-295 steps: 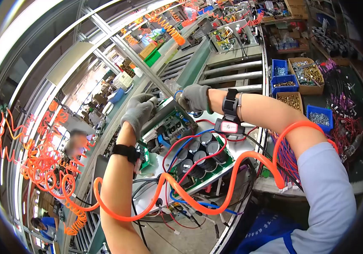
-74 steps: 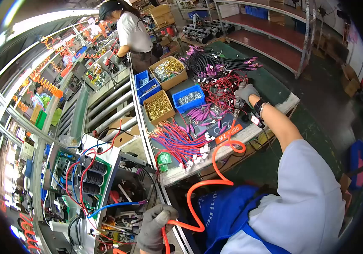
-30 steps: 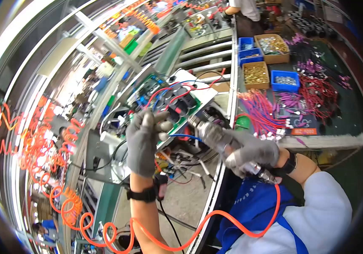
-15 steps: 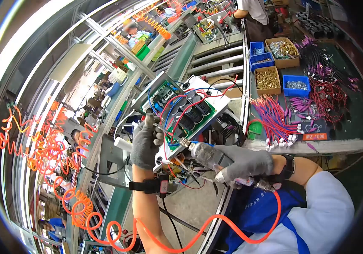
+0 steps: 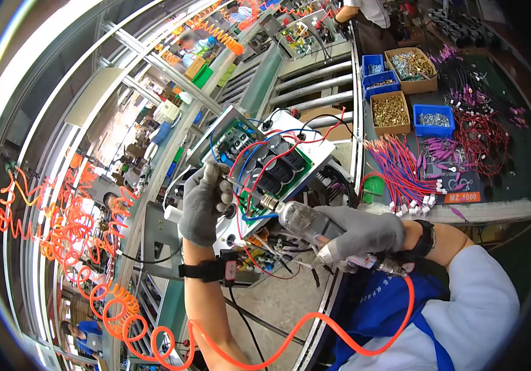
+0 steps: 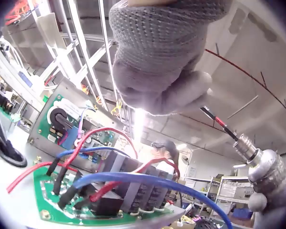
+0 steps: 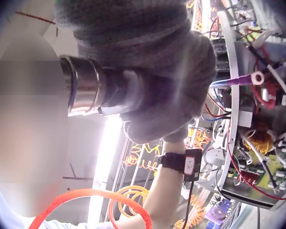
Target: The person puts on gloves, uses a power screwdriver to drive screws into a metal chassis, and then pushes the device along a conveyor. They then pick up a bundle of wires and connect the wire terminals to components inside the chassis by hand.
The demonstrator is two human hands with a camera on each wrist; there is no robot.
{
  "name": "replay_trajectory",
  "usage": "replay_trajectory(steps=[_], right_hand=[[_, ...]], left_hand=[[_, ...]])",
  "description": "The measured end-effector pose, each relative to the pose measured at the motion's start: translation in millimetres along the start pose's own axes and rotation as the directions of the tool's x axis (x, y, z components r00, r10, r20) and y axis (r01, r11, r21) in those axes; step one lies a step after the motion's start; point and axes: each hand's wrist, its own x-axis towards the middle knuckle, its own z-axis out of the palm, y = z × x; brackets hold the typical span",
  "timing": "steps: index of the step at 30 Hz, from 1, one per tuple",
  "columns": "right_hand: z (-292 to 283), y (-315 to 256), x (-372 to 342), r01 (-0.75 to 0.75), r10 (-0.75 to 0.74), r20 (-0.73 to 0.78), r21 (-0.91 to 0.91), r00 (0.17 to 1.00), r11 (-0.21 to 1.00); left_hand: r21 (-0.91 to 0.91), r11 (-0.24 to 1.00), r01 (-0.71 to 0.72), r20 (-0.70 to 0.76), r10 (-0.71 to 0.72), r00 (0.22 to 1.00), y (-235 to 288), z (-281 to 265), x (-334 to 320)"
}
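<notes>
Gloved left hand [image 5: 200,207] stands beside the circuit board with black capacitors [image 5: 275,170], fingers curled; no held thing can be made out. In the left wrist view, the left hand [image 6: 157,62] is just above the tip of a slim bit [image 6: 219,122]; contact is unclear. The right hand [image 5: 364,232] grips an air driver [image 5: 302,219], its bit pointing at the left fingertips. Seen from the right wrist, the right hand [image 7: 143,52] wraps the driver's dark body, metal end [image 7: 86,86] exposed. Red and blue wires [image 5: 237,157] arch over the board.
An orange coiled hose [image 5: 315,315] hangs from the driver across the lower view. Right of the rollers [image 5: 321,80], a table carries a box of brass parts [image 5: 389,112], a blue bin [image 5: 434,119] and wire bundles [image 5: 395,167]. Another person stands at the top.
From the side table, the right hand has brought the driver over to the board. The left hand has let go of the hose and moved up near the bit. Both shifted slightly left in the last half second.
</notes>
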Motion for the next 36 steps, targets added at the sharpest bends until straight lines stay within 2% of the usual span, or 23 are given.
replay_trajectory(steps=[1, 4, 9, 10, 12, 13, 14, 15, 16, 17, 18, 20, 23, 26, 27, 30, 31, 36], right_hand=[[-3, 0, 0, -0.018, 0.018, 0.014, 0.000, 1.000, 1.000], [-4, -2, -6, -0.064, 0.044, 0.086, 0.242, 0.995, 0.968], [-4, -4, 0, 0.097, -0.095, -0.037, 0.050, 0.995, 0.994], [-3, -5, 1, 0.136, -0.135, -0.075, 0.008, 0.988, 0.991], [-10, -12, 4, 0.131, -0.127, -0.073, 0.049, 0.989, 0.990], [-14, -14, 5, 0.129, -0.124, -0.072, 0.065, 0.990, 0.990], [-19, -12, 8, 0.142, -0.131, -0.107, 0.097, 0.986, 0.985], [-22, -18, 4, 0.086, -0.070, -0.115, 0.143, 0.991, 0.986], [-26, -27, 1, 0.031, -0.008, -0.121, 0.189, 0.993, 0.982], [-30, -31, 1, 0.044, -0.028, -0.151, 0.105, 0.988, 0.993], [-32, -34, 1, 0.042, -0.028, -0.167, 0.082, 0.985, 0.996], [-36, -38, 2, 0.040, -0.032, -0.200, 0.039, 0.979, 0.998], [-41, -42, 3, 0.022, -0.011, -0.224, 0.046, 0.975, 0.999], [-44, -47, 8, 0.026, -0.015, -0.229, 0.043, 0.973, 0.999], [-44, -49, 11, 0.030, -0.019, -0.229, 0.046, 0.973, 0.998], [-50, -52, 25, 0.081, -0.089, -0.173, -0.048, 0.981, 0.996], [-51, -51, 30, 0.019, -0.021, -0.189, -0.011, 0.982, 1.000], [-55, -62, 39, -0.013, 0.005, -0.174, -0.041, 0.985, 0.999]], left_hand=[[0.022, 1.000, -0.004, 0.017, 0.003, 1.000, 2, -1, 0], [0.093, 0.995, -0.034, 0.114, 0.023, 0.993, 5, -11, 2], [0.121, 0.992, 0.036, 0.162, -0.055, 0.985, 8, -20, 19], [0.152, 0.988, -0.014, 0.079, 0.002, 0.997, 7, -18, 25], [0.220, 0.970, -0.104, -0.081, 0.125, 0.989, 4, -11, 36], [0.438, 0.874, -0.211, -0.050, 0.259, 0.965, -3, -29, 49], [0.776, 0.529, -0.342, 0.139, 0.386, 0.912, -10, -44, 59], [0.910, 0.048, -0.413, 0.360, 0.405, 0.841, -10, -51, 65], [0.802, -0.443, -0.400, 0.556, 0.309, 0.772, -11, -56, 69], [0.736, -0.452, -0.504, 0.644, 0.237, 0.728, -17, -61, 68], [0.686, -0.545, -0.482, 0.622, 0.096, 0.777, -22, -61, 73], [0.791, -0.455, -0.410, 0.516, 0.135, 0.846, -43, -76, 93], [0.699, -0.481, -0.528, 0.627, 0.058, 0.777, -16, -65, 99], [0.865, -0.130, -0.484, 0.488, 0.436, 0.756, -6, -38, 104], [0.905, -0.161, -0.393, 0.423, 0.422, 0.802, -12, -33, 112], [0.925, -0.243, -0.291, 0.360, 0.327, 0.874, -25, -15, 136], [0.927, -0.242, -0.286, 0.353, 0.314, 0.881, -28, -12, 142], [0.930, -0.276, -0.240, 0.320, 0.293, 0.901, -32, -4, 150]])
